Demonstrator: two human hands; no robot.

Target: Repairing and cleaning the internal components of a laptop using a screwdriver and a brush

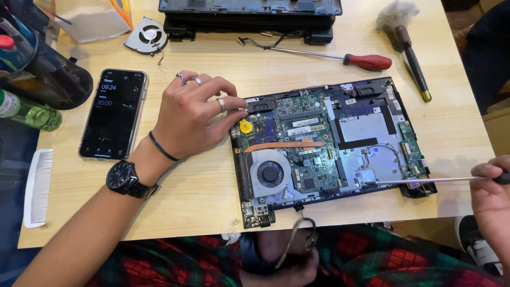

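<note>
Nearest the camera, below the table edge, I see red-and-green plaid cloth (372, 260) over the lap, with a pair of metal scissors (297, 234) lying partly across the table's front edge. On the pale wooden table (202, 196) sits the opened black laptop base with its green circuit board and round grey cooling fan (324, 143) exposed. My right hand (491, 199), at the frame's right edge, is closed around the dark handle of a long thin-shafted screwdriver (430, 180), whose tip rests on the board's lower right area near a silver plate. My left hand (194, 114), wearing rings, a black wristband and a black wristwatch (125, 178), rests on the laptop's upper left corner; its fingers are curled and pinched together beside a small yellow disc (245, 126), though I cannot tell whether they grip anything. Left of that hand lies a black smartphone with a lit screen (113, 113), and a white plastic comb (38, 187) lies at the table's left edge. Farther back, I see a red-handled screwdriver (340, 57), a brown-handled dusting brush with pale bristles (406, 37), a loose grey fan (146, 36) and a black laptop casing (249, 16).
</note>
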